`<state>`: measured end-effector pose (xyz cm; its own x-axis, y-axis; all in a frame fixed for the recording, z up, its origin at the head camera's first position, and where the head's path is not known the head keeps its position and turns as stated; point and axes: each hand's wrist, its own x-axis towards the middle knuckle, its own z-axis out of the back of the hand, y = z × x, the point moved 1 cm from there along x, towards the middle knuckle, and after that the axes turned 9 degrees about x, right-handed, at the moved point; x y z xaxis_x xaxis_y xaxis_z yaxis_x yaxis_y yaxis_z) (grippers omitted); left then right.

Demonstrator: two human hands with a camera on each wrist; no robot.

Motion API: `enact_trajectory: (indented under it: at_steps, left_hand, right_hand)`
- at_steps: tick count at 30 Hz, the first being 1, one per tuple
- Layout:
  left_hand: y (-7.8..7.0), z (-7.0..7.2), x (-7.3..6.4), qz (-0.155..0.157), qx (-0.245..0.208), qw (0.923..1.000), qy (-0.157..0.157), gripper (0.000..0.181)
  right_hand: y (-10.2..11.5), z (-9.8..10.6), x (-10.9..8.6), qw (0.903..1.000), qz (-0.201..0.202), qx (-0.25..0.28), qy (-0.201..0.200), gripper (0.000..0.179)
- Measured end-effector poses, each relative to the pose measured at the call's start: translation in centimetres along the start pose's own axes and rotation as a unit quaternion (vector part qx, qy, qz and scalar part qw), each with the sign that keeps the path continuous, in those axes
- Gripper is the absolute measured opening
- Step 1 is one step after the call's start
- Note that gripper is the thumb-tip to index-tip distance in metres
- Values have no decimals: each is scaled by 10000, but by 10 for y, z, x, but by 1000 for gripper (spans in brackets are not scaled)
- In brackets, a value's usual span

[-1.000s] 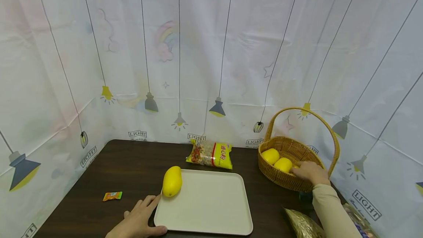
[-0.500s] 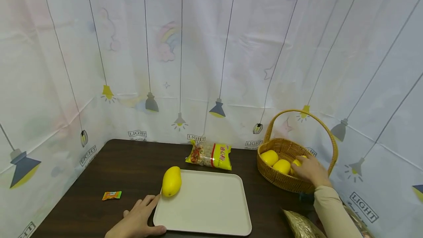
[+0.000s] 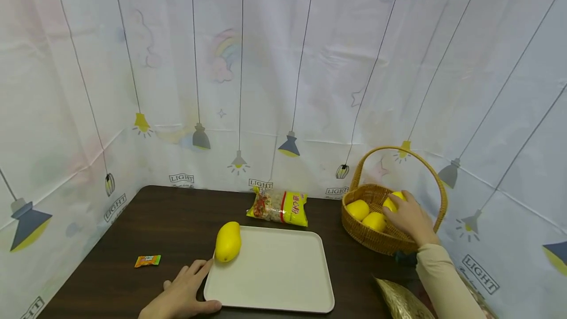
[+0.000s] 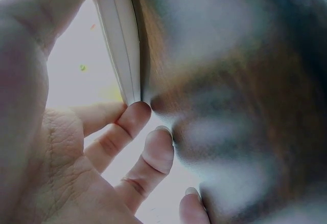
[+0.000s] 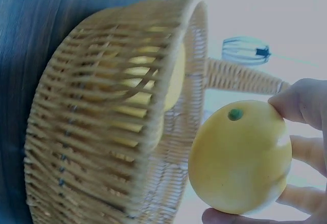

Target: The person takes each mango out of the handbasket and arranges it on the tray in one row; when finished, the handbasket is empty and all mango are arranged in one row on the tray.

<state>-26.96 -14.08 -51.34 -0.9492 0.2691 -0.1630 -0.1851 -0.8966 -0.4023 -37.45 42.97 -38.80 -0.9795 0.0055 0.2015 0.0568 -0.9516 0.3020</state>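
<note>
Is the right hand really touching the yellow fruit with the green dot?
Touching. The right wrist view shows it: the right hand grips the yellow fruit, with fingertips right against its skin, no gap there.

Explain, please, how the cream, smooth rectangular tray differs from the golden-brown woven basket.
The cream rectangular tray is shallow and smooth, while the golden-brown woven basket is deep and rounded. The basket has a tall arched handle; the tray has none. The tray bears one oval yellow fruit, whereas the basket shows two yellow fruits inside. Both stand on the dark brown table.
</note>
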Motion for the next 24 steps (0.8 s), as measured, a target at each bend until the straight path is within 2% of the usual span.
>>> enact_trajectory:
  at_steps: [8,14,24]
  left_hand:
    - [-1,0,-1,4,-52,10000,-29,108]
    - [-2,1,-1,-32,-38,10000,-40,106]
    - [0,-1,-1,-12,5,10000,-56,106]
  right_hand:
    - [30,11,-10,9995,253,-75,-144,65]
    - [51,16,-18,9978,550,127,-340,63]
    - [75,1,-27,9914,942,667,-610,60]
